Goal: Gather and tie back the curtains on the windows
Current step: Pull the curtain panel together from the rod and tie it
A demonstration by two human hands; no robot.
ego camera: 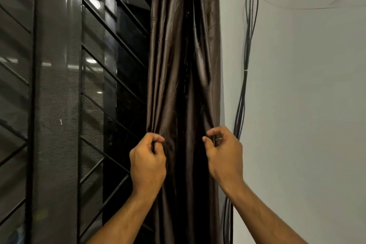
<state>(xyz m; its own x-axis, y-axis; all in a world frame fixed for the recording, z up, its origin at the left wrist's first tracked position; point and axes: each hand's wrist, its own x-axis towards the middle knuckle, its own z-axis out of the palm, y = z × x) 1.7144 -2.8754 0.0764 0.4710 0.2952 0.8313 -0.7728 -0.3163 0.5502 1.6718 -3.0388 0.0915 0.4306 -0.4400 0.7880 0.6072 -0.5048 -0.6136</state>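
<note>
While the curtain (184, 65) hangs bunched at the window's right edge, just beside the wall (297, 105), gathering looks in hand; left hand (147, 159) pinches its left folds, right hand (222, 152) its right folds, fingers curled tight; next move likely needs both edges drawn together, then a tie; none visible; long axis vertical, folds running top to bottom.

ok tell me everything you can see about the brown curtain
The curtain is dark brown with a satin-like sheen and a faint small woven or stitched motif. It hangs bunched in deep vertical folds between the window grille and the white wall, running out of frame at top and bottom. No tie-back shows on it. The left hand pinches its left edge and the right hand pinches its right edge at about the same height. A bundle of cables hangs just to its right.
</note>
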